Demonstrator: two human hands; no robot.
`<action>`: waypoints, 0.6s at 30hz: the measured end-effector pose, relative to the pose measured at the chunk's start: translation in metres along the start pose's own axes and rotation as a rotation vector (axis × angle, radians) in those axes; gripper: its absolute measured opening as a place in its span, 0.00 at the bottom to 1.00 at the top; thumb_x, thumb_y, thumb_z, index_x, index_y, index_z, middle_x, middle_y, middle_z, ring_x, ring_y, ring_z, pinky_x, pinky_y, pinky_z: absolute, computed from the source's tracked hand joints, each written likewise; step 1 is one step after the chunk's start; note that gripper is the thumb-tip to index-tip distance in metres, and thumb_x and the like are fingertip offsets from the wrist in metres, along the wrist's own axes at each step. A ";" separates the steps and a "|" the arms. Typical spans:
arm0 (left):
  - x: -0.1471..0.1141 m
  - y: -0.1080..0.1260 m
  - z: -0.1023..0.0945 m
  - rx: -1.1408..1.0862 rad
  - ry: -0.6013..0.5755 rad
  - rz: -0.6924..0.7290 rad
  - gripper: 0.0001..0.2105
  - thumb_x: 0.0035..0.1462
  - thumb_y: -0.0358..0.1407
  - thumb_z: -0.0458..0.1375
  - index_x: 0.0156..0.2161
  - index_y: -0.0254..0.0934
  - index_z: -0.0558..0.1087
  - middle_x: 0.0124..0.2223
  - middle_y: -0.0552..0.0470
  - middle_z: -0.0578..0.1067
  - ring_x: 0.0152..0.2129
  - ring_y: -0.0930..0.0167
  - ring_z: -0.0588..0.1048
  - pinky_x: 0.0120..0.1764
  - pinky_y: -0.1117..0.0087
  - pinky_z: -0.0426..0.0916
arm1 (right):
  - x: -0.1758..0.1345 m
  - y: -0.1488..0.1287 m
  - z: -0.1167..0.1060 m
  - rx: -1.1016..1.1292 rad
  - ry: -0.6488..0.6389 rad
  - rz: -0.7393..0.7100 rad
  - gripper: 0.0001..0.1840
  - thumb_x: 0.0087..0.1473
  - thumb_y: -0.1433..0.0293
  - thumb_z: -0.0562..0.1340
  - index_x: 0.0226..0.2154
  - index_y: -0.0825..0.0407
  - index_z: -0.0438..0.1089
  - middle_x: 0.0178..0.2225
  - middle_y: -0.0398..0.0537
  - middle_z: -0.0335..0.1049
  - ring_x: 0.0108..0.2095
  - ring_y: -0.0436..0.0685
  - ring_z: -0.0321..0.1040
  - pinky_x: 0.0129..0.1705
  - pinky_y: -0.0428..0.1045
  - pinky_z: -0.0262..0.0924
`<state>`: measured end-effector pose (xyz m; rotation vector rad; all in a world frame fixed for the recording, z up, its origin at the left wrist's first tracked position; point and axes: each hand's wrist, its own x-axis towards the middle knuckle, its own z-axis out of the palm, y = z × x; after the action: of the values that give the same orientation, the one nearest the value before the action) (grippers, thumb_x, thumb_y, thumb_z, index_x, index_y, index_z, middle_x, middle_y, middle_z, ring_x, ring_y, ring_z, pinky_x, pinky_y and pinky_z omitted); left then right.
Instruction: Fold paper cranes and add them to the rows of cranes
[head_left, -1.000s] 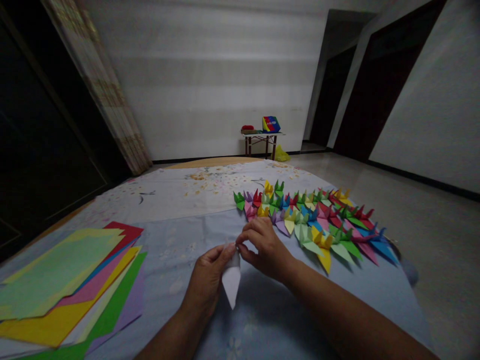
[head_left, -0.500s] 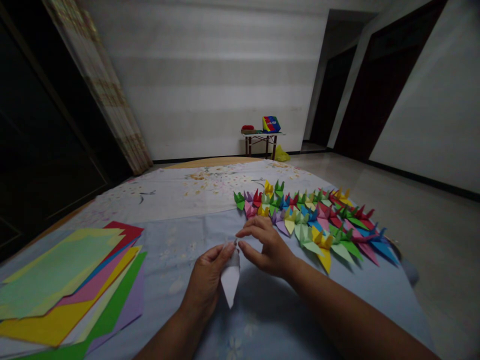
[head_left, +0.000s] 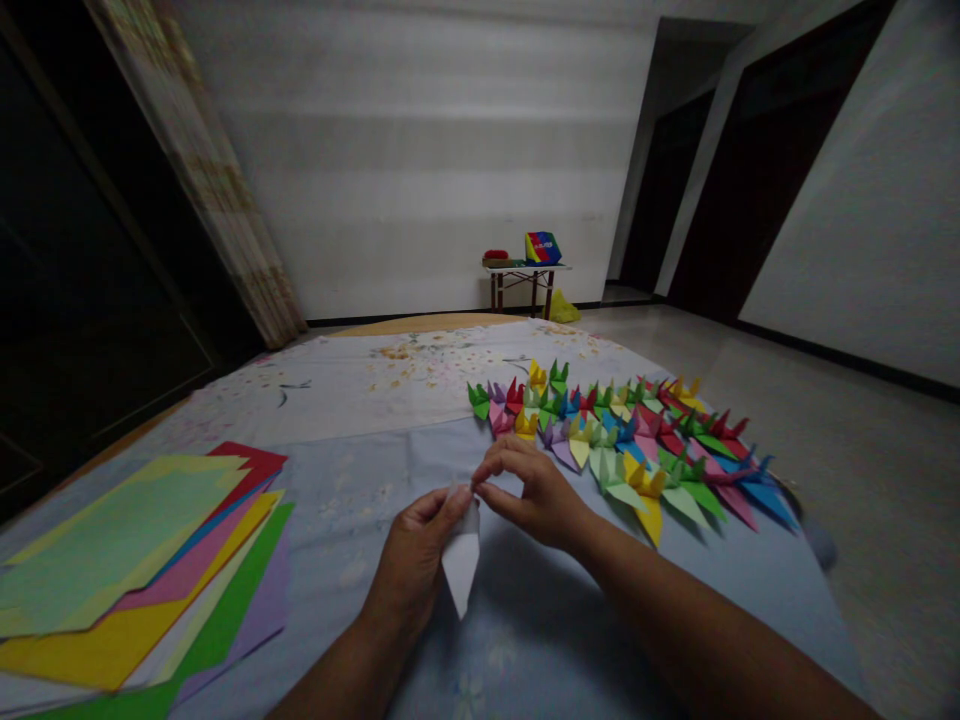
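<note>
A white piece of folded paper [head_left: 461, 567] hangs point-down over the blue cloth. My left hand [head_left: 415, 545] is closed around its upper part, thumb across the front. At the paper's top end, the thumb and forefinger of my right hand [head_left: 536, 492] come together in a pinch; the small bit between them is mostly hidden. Just beyond my right hand stand many folded paper cranes [head_left: 645, 482] in green, yellow, pink, red, blue and purple, packed in rows.
A fanned stack of coloured paper sheets [head_left: 142, 540] lies at the left of the table. Under everything is a blue cloth [head_left: 352, 600], with a flowered white cloth [head_left: 420, 370] farther back. A small table [head_left: 517, 270] carrying a colourful box stands by the wall.
My right thumb and forefinger have closed from a gap into a pinch at the paper's top. The left hand and the paper have barely moved.
</note>
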<state>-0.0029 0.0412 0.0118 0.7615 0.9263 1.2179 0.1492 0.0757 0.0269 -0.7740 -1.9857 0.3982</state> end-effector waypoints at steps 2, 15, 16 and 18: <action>-0.001 0.001 0.001 -0.013 -0.006 -0.006 0.10 0.42 0.38 0.66 0.29 0.32 0.75 0.21 0.54 0.74 0.17 0.76 0.70 0.22 0.78 0.63 | 0.000 0.000 0.000 0.004 -0.003 -0.008 0.02 0.49 0.74 0.61 0.29 0.52 0.68 0.29 0.45 0.65 0.33 0.52 0.62 0.39 0.51 0.57; 0.002 -0.001 -0.002 -0.022 0.000 0.007 0.11 0.42 0.37 0.66 0.31 0.31 0.76 0.24 0.52 0.75 0.19 0.75 0.71 0.23 0.77 0.65 | -0.002 -0.003 -0.001 -0.161 -0.038 -0.132 0.04 0.48 0.74 0.59 0.31 0.52 0.66 0.32 0.47 0.62 0.37 0.54 0.60 0.42 0.52 0.53; 0.003 -0.001 -0.003 -0.019 0.001 0.008 0.11 0.42 0.37 0.66 0.31 0.32 0.76 0.24 0.52 0.75 0.19 0.76 0.71 0.24 0.77 0.65 | -0.003 -0.004 -0.001 -0.163 -0.038 -0.130 0.05 0.48 0.73 0.59 0.31 0.52 0.66 0.32 0.47 0.62 0.37 0.54 0.60 0.42 0.52 0.53; 0.003 -0.002 -0.003 -0.020 0.007 0.008 0.11 0.42 0.37 0.66 0.31 0.32 0.77 0.24 0.53 0.76 0.19 0.75 0.71 0.24 0.78 0.65 | -0.003 -0.005 -0.002 -0.157 -0.039 -0.125 0.06 0.48 0.72 0.59 0.33 0.52 0.66 0.32 0.47 0.62 0.37 0.55 0.60 0.42 0.53 0.53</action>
<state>-0.0047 0.0441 0.0085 0.7462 0.9168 1.2361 0.1496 0.0696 0.0288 -0.7395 -2.1079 0.1866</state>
